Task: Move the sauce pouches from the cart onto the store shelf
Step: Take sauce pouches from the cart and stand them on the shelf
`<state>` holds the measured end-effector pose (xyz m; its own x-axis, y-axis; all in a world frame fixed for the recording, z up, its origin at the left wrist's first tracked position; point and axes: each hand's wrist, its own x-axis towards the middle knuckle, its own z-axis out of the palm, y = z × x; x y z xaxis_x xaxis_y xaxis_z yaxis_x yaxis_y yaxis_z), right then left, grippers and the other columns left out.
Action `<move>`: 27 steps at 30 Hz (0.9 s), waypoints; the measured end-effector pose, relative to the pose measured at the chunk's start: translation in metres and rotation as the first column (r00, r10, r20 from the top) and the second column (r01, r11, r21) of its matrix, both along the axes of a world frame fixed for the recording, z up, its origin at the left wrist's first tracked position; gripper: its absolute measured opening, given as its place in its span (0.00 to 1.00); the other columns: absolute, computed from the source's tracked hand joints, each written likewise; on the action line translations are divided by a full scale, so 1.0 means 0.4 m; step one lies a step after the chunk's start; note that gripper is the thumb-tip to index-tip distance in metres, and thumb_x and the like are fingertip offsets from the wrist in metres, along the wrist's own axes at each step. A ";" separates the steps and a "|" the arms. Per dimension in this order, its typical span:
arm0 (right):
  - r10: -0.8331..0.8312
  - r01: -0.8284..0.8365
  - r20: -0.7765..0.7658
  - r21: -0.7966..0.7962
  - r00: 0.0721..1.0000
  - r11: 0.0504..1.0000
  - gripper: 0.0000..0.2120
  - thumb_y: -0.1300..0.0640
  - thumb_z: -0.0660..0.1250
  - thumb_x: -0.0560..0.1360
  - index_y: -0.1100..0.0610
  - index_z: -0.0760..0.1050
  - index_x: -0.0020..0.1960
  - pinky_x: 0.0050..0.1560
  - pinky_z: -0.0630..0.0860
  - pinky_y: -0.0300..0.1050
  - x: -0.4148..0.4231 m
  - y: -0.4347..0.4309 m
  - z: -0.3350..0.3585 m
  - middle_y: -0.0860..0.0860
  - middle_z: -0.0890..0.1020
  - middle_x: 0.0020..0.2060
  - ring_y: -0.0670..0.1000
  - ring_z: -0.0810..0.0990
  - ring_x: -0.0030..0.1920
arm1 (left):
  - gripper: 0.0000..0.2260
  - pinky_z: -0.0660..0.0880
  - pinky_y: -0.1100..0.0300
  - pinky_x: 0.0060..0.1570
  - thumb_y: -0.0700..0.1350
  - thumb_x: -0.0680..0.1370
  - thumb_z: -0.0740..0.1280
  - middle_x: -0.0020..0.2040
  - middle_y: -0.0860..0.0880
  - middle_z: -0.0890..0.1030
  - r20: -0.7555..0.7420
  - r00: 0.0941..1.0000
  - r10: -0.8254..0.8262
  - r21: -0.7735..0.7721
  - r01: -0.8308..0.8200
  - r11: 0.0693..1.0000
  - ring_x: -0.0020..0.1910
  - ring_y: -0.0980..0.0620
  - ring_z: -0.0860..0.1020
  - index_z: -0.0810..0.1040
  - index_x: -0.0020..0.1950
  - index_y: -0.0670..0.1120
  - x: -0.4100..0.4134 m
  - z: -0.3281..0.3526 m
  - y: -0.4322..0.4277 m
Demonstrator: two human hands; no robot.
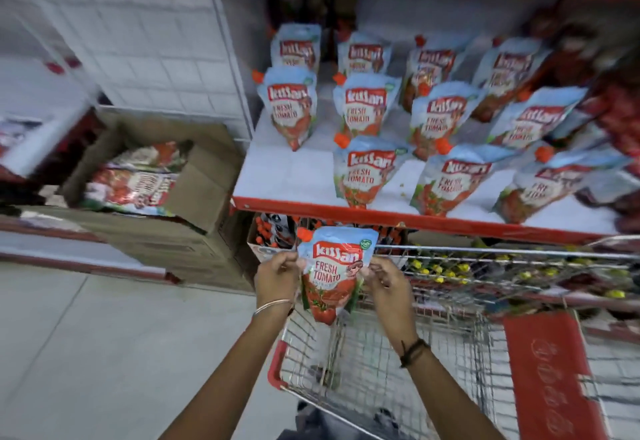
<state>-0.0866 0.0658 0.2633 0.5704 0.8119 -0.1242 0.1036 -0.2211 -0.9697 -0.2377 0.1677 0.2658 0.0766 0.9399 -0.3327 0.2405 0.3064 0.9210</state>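
Note:
A blue and red tomato sauce pouch (333, 271) with an orange spout hangs upright above the wire cart (388, 367), just below the shelf's red front edge. My left hand (277, 278) pinches its left side and my right hand (386, 285) pinches its right side. Several like pouches (369, 169) stand in rows on the white shelf (294, 173). The front left of the shelf is bare.
An open cardboard box (204, 180) with more pouches sits on stacked cartons at the left. A red panel (547, 370) lies across the cart's right side. Yellow-capped items (446, 271) show behind the cart's far rim. Grey floor lies at the lower left.

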 end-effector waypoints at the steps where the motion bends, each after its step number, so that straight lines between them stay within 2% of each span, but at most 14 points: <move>1: -0.003 0.003 0.032 0.009 0.999 1.000 0.07 0.61 0.63 0.76 0.52 0.76 0.51 0.42 0.77 0.33 -0.011 0.022 0.020 0.46 0.81 0.45 0.35 0.79 0.41 | 0.11 0.76 0.49 0.44 0.35 0.71 0.66 0.27 0.54 0.82 0.037 0.999 0.035 0.016 -0.035 0.999 0.34 0.49 0.76 0.78 0.31 0.48 -0.010 0.027 0.012; 3: -0.014 0.011 0.072 0.037 0.997 0.999 0.07 0.61 0.64 0.76 0.52 0.76 0.50 0.43 0.78 0.43 -0.030 0.073 0.060 0.46 0.80 0.43 0.40 0.79 0.40 | 0.14 0.77 0.50 0.46 0.30 0.72 0.65 0.37 0.37 0.82 0.099 0.990 0.097 0.156 -0.112 0.981 0.39 0.50 0.77 0.76 0.34 0.48 -0.032 0.083 0.047; 4: -0.019 0.015 0.096 0.047 0.995 0.999 0.06 0.61 0.65 0.76 0.52 0.76 0.50 0.44 0.79 0.48 -0.038 0.102 0.079 0.47 0.81 0.42 0.44 0.80 0.41 | 0.13 0.77 0.57 0.45 0.28 0.71 0.65 0.39 0.36 0.80 0.121 0.987 0.108 0.233 -0.134 0.963 0.37 0.55 0.77 0.76 0.35 0.46 -0.042 0.108 0.070; 5: -0.026 0.018 0.126 0.061 0.992 0.998 0.05 0.60 0.65 0.75 0.52 0.76 0.49 0.45 0.80 0.51 -0.047 0.132 0.100 0.49 0.81 0.43 0.49 0.80 0.42 | 0.12 0.76 0.62 0.43 0.27 0.71 0.65 0.37 0.38 0.79 0.142 0.984 0.107 0.283 -0.143 0.948 0.34 0.61 0.76 0.75 0.36 0.44 -0.051 0.129 0.096; 6: -0.029 0.017 0.148 0.082 0.989 0.996 0.06 0.60 0.65 0.75 0.50 0.76 0.47 0.46 0.81 0.54 -0.056 0.162 0.125 0.51 0.82 0.43 0.52 0.81 0.44 | 0.12 0.76 0.62 0.43 0.27 0.70 0.65 0.34 0.42 0.79 0.164 0.981 0.100 0.294 -0.145 0.945 0.34 0.61 0.76 0.75 0.35 0.44 -0.059 0.148 0.126; 8: -0.063 0.035 0.199 0.143 0.978 0.989 0.09 0.60 0.65 0.74 0.45 0.74 0.44 0.48 0.82 0.58 -0.071 0.222 0.171 0.54 0.83 0.44 0.55 0.82 0.45 | 0.16 0.75 0.51 0.46 0.29 0.71 0.67 0.25 0.54 0.80 0.224 0.970 0.099 0.242 -0.154 0.958 0.38 0.49 0.75 0.76 0.31 0.50 -0.075 0.180 0.195; 9: -0.084 0.047 0.221 0.170 0.972 0.984 0.09 0.60 0.64 0.74 0.45 0.74 0.44 0.48 0.82 0.59 -0.078 0.252 0.192 0.55 0.84 0.44 0.55 0.82 0.45 | 0.18 0.74 0.48 0.47 0.29 0.70 0.67 0.24 0.57 0.80 0.262 0.960 0.097 0.230 -0.159 0.960 0.41 0.47 0.74 0.77 0.29 0.51 -0.082 0.193 0.231; 11: -0.137 0.090 0.233 0.202 0.963 0.975 0.08 0.61 0.62 0.74 0.49 0.75 0.45 0.47 0.81 0.59 -0.094 0.312 0.218 0.57 0.84 0.44 0.56 0.82 0.44 | 0.18 0.75 0.49 0.46 0.31 0.70 0.68 0.24 0.61 0.81 0.283 0.957 0.063 0.270 -0.143 0.952 0.41 0.47 0.74 0.79 0.28 0.53 -0.085 0.223 0.297; 14: -0.255 0.194 0.223 0.259 0.941 0.946 0.06 0.60 0.61 0.74 0.53 0.76 0.46 0.44 0.81 0.57 -0.119 0.389 0.234 0.58 0.84 0.43 0.57 0.82 0.42 | 0.13 0.75 0.60 0.37 0.36 0.69 0.69 0.27 0.56 0.80 0.290 0.957 0.026 0.305 -0.118 0.945 0.37 0.49 0.74 0.77 0.30 0.52 -0.072 0.257 0.369; 16: -0.331 0.258 0.211 0.311 0.920 0.915 0.07 0.64 0.61 0.75 0.60 0.77 0.47 0.42 0.78 0.48 -0.135 0.421 0.239 0.60 0.84 0.43 0.54 0.80 0.42 | 0.15 0.76 0.61 0.36 0.33 0.71 0.67 0.29 0.54 0.80 0.277 0.961 0.020 0.321 -0.112 0.940 0.37 0.49 0.75 0.76 0.31 0.53 -0.063 0.253 0.407; 18: -0.390 0.299 0.216 0.358 0.895 0.885 0.06 0.67 0.62 0.75 0.65 0.78 0.47 0.41 0.72 0.41 -0.148 0.441 0.243 0.61 0.83 0.43 0.51 0.77 0.41 | 0.16 0.78 0.63 0.33 0.32 0.72 0.66 0.26 0.58 0.81 0.269 0.963 0.000 0.330 -0.092 0.939 0.33 0.57 0.77 0.76 0.31 0.53 -0.059 0.237 0.434; 20: -0.417 0.315 0.233 0.373 0.879 0.873 0.07 0.68 0.63 0.74 0.65 0.79 0.48 0.43 0.73 0.43 -0.154 0.457 0.231 0.62 0.84 0.42 0.50 0.77 0.42 | 0.16 0.78 0.67 0.31 0.32 0.72 0.66 0.25 0.60 0.81 0.268 0.963 -0.011 0.313 -0.077 0.947 0.29 0.64 0.76 0.75 0.32 0.51 -0.054 0.218 0.450; 24: -0.442 0.338 0.242 0.371 0.864 0.865 0.07 0.68 0.63 0.74 0.64 0.79 0.47 0.44 0.76 0.48 -0.150 0.472 0.188 0.62 0.84 0.41 0.54 0.79 0.42 | 0.16 0.80 0.62 0.38 0.31 0.72 0.65 0.27 0.60 0.82 0.268 0.963 -0.039 0.272 -0.036 0.962 0.35 0.56 0.77 0.77 0.33 0.52 -0.047 0.179 0.465; 27: -0.451 0.343 0.267 0.367 0.852 0.865 0.06 0.67 0.64 0.74 0.65 0.80 0.46 0.44 0.76 0.48 -0.146 0.467 0.154 0.62 0.84 0.40 0.55 0.80 0.41 | 0.16 0.80 0.66 0.35 0.30 0.72 0.65 0.27 0.60 0.82 0.256 0.965 -0.058 0.241 -0.005 0.971 0.33 0.61 0.79 0.77 0.34 0.51 -0.042 0.156 0.467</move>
